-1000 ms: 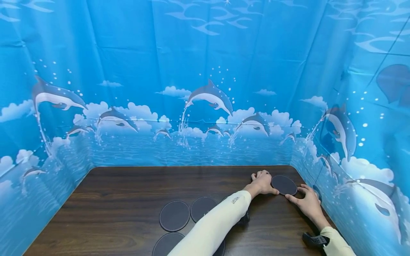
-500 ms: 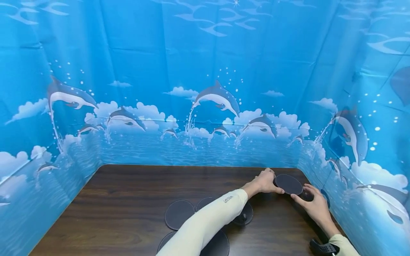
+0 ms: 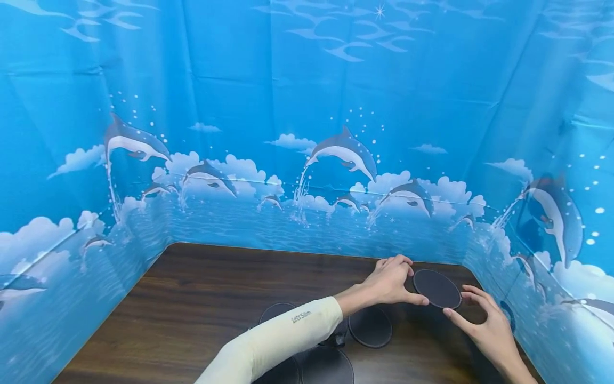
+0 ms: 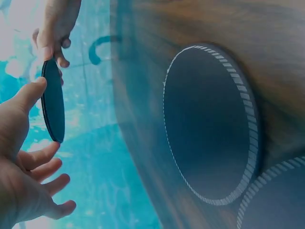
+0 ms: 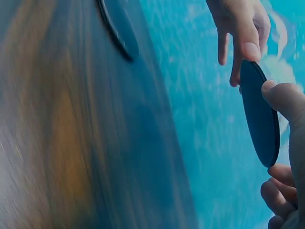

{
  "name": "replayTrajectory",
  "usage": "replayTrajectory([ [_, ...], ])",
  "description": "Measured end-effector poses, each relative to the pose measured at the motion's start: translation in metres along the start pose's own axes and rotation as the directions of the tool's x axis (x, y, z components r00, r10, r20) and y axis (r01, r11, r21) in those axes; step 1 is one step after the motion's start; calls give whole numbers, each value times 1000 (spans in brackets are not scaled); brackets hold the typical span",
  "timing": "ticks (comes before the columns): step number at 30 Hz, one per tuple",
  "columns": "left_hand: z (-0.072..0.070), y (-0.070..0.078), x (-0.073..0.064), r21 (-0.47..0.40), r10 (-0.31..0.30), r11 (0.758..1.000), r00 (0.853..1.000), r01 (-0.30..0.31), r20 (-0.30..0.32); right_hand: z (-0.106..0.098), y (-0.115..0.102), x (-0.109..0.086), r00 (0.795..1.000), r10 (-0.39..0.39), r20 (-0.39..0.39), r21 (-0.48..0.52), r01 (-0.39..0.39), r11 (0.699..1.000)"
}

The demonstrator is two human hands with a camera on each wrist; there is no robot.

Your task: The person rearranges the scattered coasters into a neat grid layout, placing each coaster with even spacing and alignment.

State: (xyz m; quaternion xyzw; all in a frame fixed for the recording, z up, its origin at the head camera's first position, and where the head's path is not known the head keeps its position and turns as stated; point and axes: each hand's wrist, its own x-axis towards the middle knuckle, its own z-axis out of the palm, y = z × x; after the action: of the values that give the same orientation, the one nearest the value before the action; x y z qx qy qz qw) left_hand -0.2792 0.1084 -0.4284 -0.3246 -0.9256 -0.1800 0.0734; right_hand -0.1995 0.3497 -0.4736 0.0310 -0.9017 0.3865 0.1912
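Observation:
A round dark coaster point(image 3: 436, 288) with a thin rim is held up off the table near its far right corner. My left hand point(image 3: 392, 280) pinches its left edge between the thumb and a finger, the other fingers spread. Across from it, my right hand point(image 3: 491, 328) pinches the near right edge, also with thumb and fingertip. Both wrist views show the coaster point(image 4: 53, 101) almost edge-on between the two hands. Beneath my left forearm lie several like coasters, one point(image 3: 370, 328) fully visible and another point(image 3: 328, 368) cut by the frame; the sleeve hides others partly.
The dark wood table point(image 3: 206, 298) has a blue dolphin curtain point(image 3: 230, 224) standing round its back and sides. In the left wrist view, a coaster point(image 4: 209, 124) with a stitched-looking pale edge lies flat, close beside another point(image 4: 281, 195).
The head view has turned left, so the scene shifts right. The hands and the coaster between them have come slightly left and nearer relative to the table's far right corner.

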Motion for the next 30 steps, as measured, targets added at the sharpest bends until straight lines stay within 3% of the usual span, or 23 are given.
replayTrajectory([
  [6, -19, -6, -59, 23, 59, 998, 997, -60, 59, 11, -28, -38, 999, -38, 25, 34, 37, 999],
  [10, -30, -10, -93, 16, 53, 998, 995, -54, 79, 20, -48, -55, 997, -45, 62, 9, 45, 999],
  [14, -40, -12, -119, 49, 12, 999, 999, -14, 52, 29, -65, -60, 990, -74, 117, 45, 69, 997],
  [19, -50, -12, -141, 96, -30, 995, 999, 27, 23, 36, -78, -66, 981, -103, 167, 104, 86, 991],
  [23, -45, -11, -152, 117, -58, 992, 997, 51, 56, 42, -80, -78, 974, -96, 206, 70, 83, 994],
  [30, -14, -3, -175, 138, -88, 988, 979, 63, 185, 56, -65, -112, 962, -75, 262, -45, 90, 995],
])
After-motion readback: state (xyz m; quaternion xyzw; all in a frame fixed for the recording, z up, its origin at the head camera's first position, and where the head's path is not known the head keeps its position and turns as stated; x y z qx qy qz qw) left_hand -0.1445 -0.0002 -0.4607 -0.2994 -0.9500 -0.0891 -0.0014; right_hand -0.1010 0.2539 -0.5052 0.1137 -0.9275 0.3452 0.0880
